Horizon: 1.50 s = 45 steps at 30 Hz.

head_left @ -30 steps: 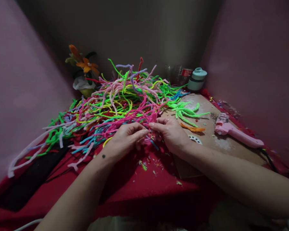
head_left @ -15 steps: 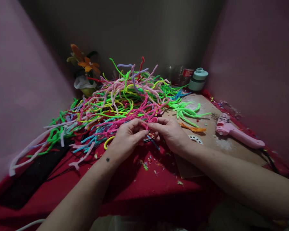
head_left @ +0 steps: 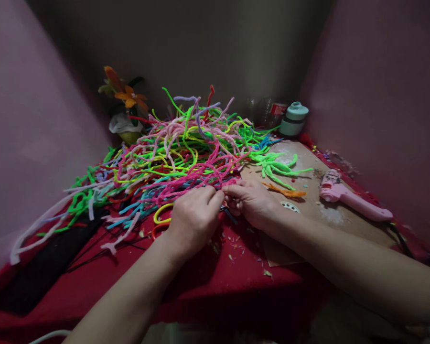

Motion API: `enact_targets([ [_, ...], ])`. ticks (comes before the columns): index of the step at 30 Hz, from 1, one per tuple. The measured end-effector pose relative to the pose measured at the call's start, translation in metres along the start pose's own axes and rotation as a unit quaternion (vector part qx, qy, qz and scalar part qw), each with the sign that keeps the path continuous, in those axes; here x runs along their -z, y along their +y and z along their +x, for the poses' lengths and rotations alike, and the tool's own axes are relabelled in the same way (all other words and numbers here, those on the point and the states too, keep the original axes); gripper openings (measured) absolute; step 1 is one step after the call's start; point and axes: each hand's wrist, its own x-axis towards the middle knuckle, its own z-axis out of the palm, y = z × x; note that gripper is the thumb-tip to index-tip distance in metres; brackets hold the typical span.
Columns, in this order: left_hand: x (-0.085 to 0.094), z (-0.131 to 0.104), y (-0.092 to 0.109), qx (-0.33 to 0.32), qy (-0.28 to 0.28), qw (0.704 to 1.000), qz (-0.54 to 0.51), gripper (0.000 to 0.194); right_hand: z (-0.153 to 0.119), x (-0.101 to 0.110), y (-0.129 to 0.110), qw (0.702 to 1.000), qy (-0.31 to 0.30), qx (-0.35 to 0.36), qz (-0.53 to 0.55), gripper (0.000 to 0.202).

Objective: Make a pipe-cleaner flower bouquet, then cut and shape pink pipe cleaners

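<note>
A big tangled heap of pipe cleaners in pink, green, yellow and blue covers the red cloth on the table. My left hand and my right hand meet at the heap's near edge, fingertips together. Both pinch a short pink pipe cleaner piece between them. The left hand's back faces the camera and hides most of what the fingers hold.
A pink glue gun lies on a brown board at the right, beside green and orange pipe cleaner shapes. A teal-lidded jar and a small flower pot stand at the back. Walls close in on both sides.
My left hand has rolled over so its back faces up and shifted slightly toward me. The right hand stayed almost still at the heap's edge.
</note>
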Motion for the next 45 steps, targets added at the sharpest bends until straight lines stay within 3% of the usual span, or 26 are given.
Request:
enact_targets([
  [2,0.000,-0.001,0.002,-0.032,0.000,0.999,0.027,0.023,0.001,0.000,0.000,1.000,0.006,-0.007,0.018,0.024],
  [3,0.001,0.000,0.003,-0.011,-0.002,1.000,-0.008,0.022,0.002,0.001,0.000,1.000,0.010,-0.007,0.019,0.023],
  [5,0.005,0.004,0.002,0.093,-0.018,0.984,-0.148,0.021,0.001,0.000,-0.002,1.000,0.017,0.004,0.003,0.021],
  [6,0.008,0.007,0.001,0.161,-0.037,0.958,-0.235,0.020,-0.001,0.000,-0.004,1.000,0.018,0.013,-0.011,0.021],
  [8,0.013,0.011,-0.002,0.278,-0.091,0.872,-0.392,0.023,-0.004,-0.002,-0.008,0.998,0.013,0.033,-0.045,0.022],
  [10,0.015,0.013,-0.006,0.339,-0.140,0.784,-0.501,0.027,-0.009,-0.006,-0.013,0.996,0.004,0.048,-0.076,0.021],
  [12,0.014,0.013,-0.009,0.360,-0.163,0.736,-0.549,0.025,-0.012,-0.009,-0.017,0.993,0.000,0.062,-0.101,0.018],
  [13,0.013,0.013,-0.010,0.361,-0.168,0.734,-0.551,0.025,-0.014,-0.010,-0.019,0.991,0.002,0.070,-0.114,0.017],
  [14,0.011,0.012,-0.010,0.353,-0.170,0.749,-0.534,0.024,-0.014,-0.011,-0.019,0.989,0.009,0.077,-0.127,0.016],
  [15,0.010,0.011,-0.009,0.335,-0.166,0.785,-0.494,0.024,-0.014,-0.011,-0.019,0.987,0.018,0.081,-0.139,0.016],
  [18,0.004,0.008,-0.004,0.203,-0.111,0.946,-0.228,0.021,-0.012,-0.009,-0.014,0.985,0.052,0.070,-0.150,0.018],
  [19,0.003,0.007,-0.002,0.140,-0.085,0.980,-0.110,0.021,-0.011,-0.009,-0.012,0.986,0.060,0.062,-0.140,0.019],
  [20,0.001,0.006,0.001,0.078,-0.060,0.995,0.001,0.022,-0.010,-0.008,-0.010,0.989,0.066,0.054,-0.123,0.020],
  [22,-0.001,0.004,0.005,-0.015,-0.024,0.986,0.165,0.022,-0.008,-0.007,-0.007,0.993,0.070,0.042,-0.086,0.020],
  [24,-0.002,0.003,0.009,-0.063,0.000,0.968,0.245,0.020,-0.007,-0.006,-0.005,0.995,0.074,0.038,-0.060,0.019],
  [27,-0.004,0.002,0.012,-0.094,0.018,0.951,0.293,0.019,-0.006,-0.006,-0.004,0.996,0.071,0.036,-0.049,0.021],
  [31,-0.010,0.001,0.014,-0.089,-0.007,0.950,0.300,0.025,-0.006,-0.006,-0.003,0.995,0.076,0.026,-0.060,0.024],
  [33,-0.012,0.001,0.012,-0.043,-0.037,0.971,0.232,0.026,-0.006,-0.005,-0.005,0.993,0.090,0.031,-0.068,0.020],
  [36,-0.010,0.005,0.005,0.091,-0.059,0.994,-0.023,0.024,-0.006,-0.005,-0.011,0.991,0.092,0.056,-0.085,0.015],
  [37,-0.007,0.007,0.003,0.143,-0.063,0.980,-0.125,0.024,-0.006,-0.005,-0.014,0.990,0.084,0.064,-0.094,0.014],
  [40,0.004,0.015,-0.001,0.275,-0.107,0.891,-0.345,0.026,-0.007,-0.004,-0.018,0.987,0.044,0.085,-0.131,0.012],
  [42,0.010,0.018,-0.001,0.323,-0.142,0.842,-0.409,0.024,-0.008,-0.004,-0.018,0.980,0.029,0.113,-0.161,0.012],
  [45,0.015,0.019,0.000,0.346,-0.159,0.809,-0.448,0.024,-0.007,-0.003,-0.016,0.960,0.028,0.177,-0.215,0.008],
])
